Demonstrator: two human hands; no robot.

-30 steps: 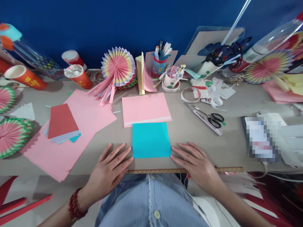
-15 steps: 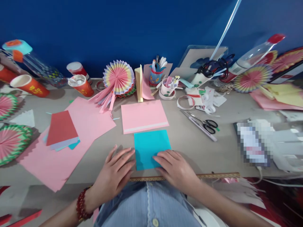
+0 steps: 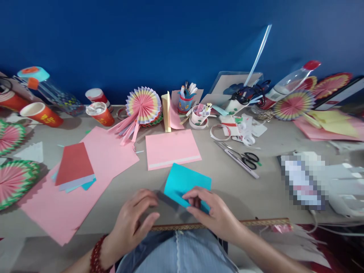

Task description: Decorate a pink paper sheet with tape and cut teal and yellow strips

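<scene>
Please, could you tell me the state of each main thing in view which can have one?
Right hand: pinching the blue sheet
Left hand: loosely curled, holding nothing
Blue sheet: askew, held at its near edge
Pink sheet beyond the blue one: lying flat
Scissors: lying flat
Pleated rosette: fanned out fully
Pen cup: filled
Red-capped bottle: closed
Teal-lidded bottle: lid on

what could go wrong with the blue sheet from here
The blue sheet might crease where the right hand pinches its near edge. With the left hand off it, it could also swing or slip. Its far corner appears very near the pink sheet with the white strip, so it might nudge that out of place.
</scene>
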